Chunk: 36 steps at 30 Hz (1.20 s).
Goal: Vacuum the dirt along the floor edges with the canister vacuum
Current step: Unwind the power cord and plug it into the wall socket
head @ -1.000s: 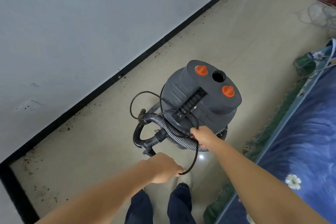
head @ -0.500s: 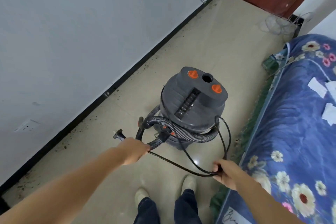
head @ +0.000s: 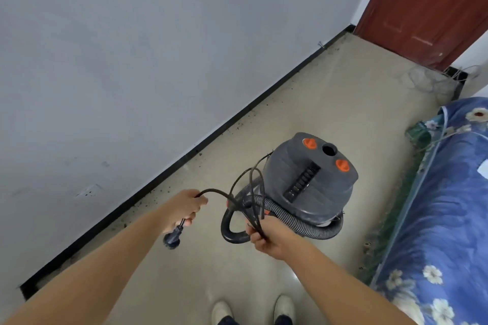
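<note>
A grey canister vacuum (head: 309, 177) with two orange knobs stands on the beige floor, its ribbed hose (head: 295, 221) curling round its base. My left hand (head: 184, 208) grips the black power cord (head: 219, 192) near its end, and the plug (head: 171, 239) hangs below my fist. My right hand (head: 266, 236) holds several loops of the same cord in front of the canister. Dark specks of dirt (head: 137, 206) lie along the black baseboard (head: 211, 132) at the foot of the wall.
A wall socket (head: 88, 191) sits low on the grey wall at left. A bed with a blue flowered cover (head: 435, 232) runs along the right. A red-brown door (head: 427, 8) stands at the far end, with tangled wire (head: 425, 82) on the floor. My shoes (head: 253, 309) show below.
My right hand has come in from the right with the cord loops, close in front of the canister. My left hand has lifted the plug end clear. The view has tilted up toward the door.
</note>
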### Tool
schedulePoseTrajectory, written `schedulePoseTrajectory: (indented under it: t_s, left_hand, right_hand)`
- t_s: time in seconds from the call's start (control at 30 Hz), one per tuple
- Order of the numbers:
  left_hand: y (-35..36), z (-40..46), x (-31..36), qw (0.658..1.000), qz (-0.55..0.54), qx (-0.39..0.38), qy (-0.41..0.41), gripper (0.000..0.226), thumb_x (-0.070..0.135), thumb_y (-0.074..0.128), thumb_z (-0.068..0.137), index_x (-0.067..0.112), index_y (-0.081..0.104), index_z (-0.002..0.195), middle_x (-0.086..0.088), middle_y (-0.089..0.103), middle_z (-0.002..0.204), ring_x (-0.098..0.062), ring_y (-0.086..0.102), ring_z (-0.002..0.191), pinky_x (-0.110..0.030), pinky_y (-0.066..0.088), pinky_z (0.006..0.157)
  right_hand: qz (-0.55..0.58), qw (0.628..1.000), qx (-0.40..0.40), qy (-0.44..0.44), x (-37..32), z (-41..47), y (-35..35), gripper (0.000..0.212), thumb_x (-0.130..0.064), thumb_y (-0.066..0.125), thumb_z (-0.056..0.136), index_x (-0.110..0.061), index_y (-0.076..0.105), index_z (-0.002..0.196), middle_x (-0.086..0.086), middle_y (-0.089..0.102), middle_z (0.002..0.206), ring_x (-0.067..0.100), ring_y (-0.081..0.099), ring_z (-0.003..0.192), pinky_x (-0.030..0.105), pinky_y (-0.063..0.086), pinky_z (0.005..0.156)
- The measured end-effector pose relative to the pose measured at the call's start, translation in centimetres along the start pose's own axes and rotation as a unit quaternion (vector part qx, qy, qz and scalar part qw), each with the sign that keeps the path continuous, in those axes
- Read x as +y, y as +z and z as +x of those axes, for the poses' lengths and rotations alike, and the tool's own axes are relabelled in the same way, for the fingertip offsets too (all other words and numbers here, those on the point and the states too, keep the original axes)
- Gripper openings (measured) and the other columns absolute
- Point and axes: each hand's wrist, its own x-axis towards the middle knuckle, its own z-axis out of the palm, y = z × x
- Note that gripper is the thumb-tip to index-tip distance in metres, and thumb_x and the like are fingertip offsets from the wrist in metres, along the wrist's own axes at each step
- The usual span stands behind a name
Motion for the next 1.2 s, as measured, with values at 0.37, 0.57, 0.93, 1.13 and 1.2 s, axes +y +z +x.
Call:
schedulePoseTrajectory:
  t_s: [0.37,0.57,0.93,1.13,1.2]
  left_hand:
    - [0.4,1.0,8.1,0.994,-0.102,-0.023,0.028,0.042,0.04,0.045,0.1,0.003,0.065,0.108,0.001,0.044,0.057,-0.012,0.031,0.047,-0.02,0.029,0.043]
    - [2.1,4.9,13.2,0.998,-0.037,0.029,0.047,0.031,0.035,0.055,0.096,0.005,0.061,0.091,0.001,0.046,0.059,-0.011,0.035,0.046,-0.021,0.031,0.046]
    - [10.6,9.6,24.5,0.983,0.023,-0.008,0.181,0.023,0.026,0.058,0.095,0.011,0.064,0.078,0.003,0.039,0.056,-0.013,0.035,0.053,-0.022,0.037,0.056]
    - [15.8,8.9,26.5,0.957,0.195,-0.042,0.211,0.023,0.032,0.057,0.094,0.014,0.067,0.084,-0.001,0.048,0.067,-0.016,0.042,0.061,-0.022,0.036,0.057]
    - [16.9,8.2,26.1,0.945,0.228,-0.047,0.231,0.024,0.032,0.057,0.094,0.014,0.067,0.083,0.003,0.044,0.06,-0.013,0.038,0.054,-0.022,0.032,0.052]
  right_hand:
    - [0.112,0.97,-0.065,-0.205,-17.7,-0.7,-0.9,0.022,-0.003,0.034,0.104,-0.009,0.048,0.12,0.008,0.058,0.062,0.006,0.047,0.04,0.013,0.033,0.033]
    - [0.328,0.899,-0.071,-0.28,-31.6,-1.8,-4.9,0.013,-0.006,0.031,0.106,-0.007,0.043,0.102,0.025,0.068,0.071,0.037,0.072,0.068,0.043,0.061,0.059]
    - [-0.068,0.814,0.352,-0.456,-39.4,-3.3,-21.5,0.024,-0.008,0.039,0.097,-0.025,0.035,0.081,0.018,0.07,0.104,0.031,0.066,0.099,0.044,0.054,0.089]
    - [-0.348,0.753,0.447,-0.335,-31.8,-6.2,-30.7,0.01,-0.007,0.045,0.099,-0.002,0.042,0.107,0.026,0.062,0.105,0.032,0.055,0.084,0.036,0.045,0.064]
    - [-0.412,0.732,0.465,-0.28,-29.1,-7.2,-31.9,0.02,-0.004,0.047,0.098,0.004,0.042,0.115,0.031,0.058,0.111,0.039,0.057,0.091,0.043,0.046,0.076]
